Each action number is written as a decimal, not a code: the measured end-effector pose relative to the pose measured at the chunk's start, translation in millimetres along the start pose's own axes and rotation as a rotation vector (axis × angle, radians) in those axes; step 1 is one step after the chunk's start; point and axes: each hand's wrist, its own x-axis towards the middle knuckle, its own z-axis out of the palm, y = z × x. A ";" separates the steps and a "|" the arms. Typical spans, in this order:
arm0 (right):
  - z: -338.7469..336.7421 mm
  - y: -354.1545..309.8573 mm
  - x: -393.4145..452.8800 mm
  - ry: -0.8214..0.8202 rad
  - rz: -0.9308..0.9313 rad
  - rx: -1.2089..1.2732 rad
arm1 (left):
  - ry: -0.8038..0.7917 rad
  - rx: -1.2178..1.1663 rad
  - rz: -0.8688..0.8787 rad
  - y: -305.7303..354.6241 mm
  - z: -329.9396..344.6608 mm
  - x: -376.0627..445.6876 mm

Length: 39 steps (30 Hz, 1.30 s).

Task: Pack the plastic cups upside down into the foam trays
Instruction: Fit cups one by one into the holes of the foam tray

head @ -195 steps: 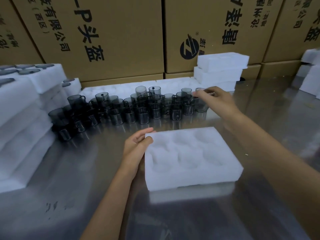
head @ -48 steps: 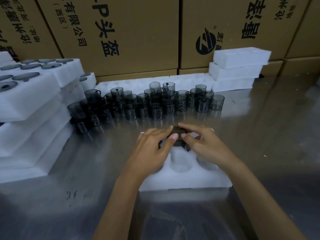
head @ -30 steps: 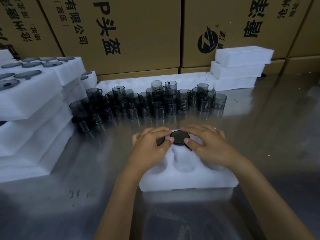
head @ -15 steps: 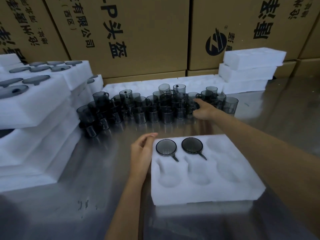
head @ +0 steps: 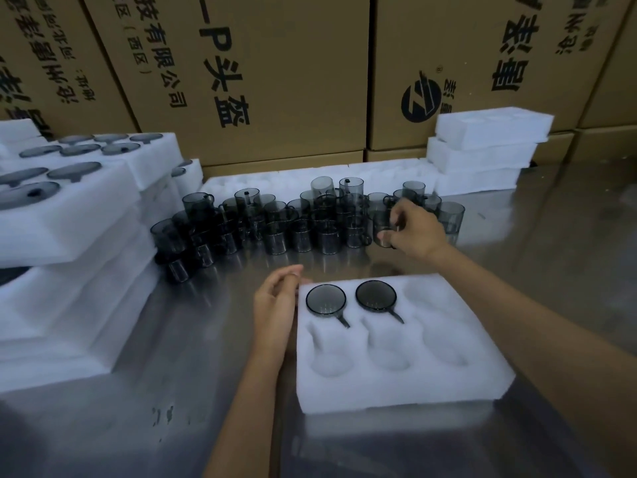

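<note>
White foam tray: 2 smoky plastic cups inverted.
Right hand: grips 1 upright grey cup.
Left hand: relaxed, beside tray.

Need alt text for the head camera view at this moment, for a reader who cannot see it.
A person's right hand grips a smoky plastic cup among the loose cups on a steel table, while the left hand rests against a white foam tray. Two cups already sit upside down in its far row; four pockets are empty. Cardboard boxes stand behind.
</note>
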 end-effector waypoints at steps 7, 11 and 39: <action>-26.2 -26.4 -100.9 0.122 -0.355 0.171 | 0.011 -0.042 0.195 26.3 6.5 -18.4; -33.8 -27.6 -133.9 0.202 -0.442 0.278 | -0.192 0.148 0.357 44.9 20.5 -39.9; -55.2 32.2 -132.9 -0.055 -0.197 0.480 | -0.643 0.876 0.564 29.8 67.3 -77.4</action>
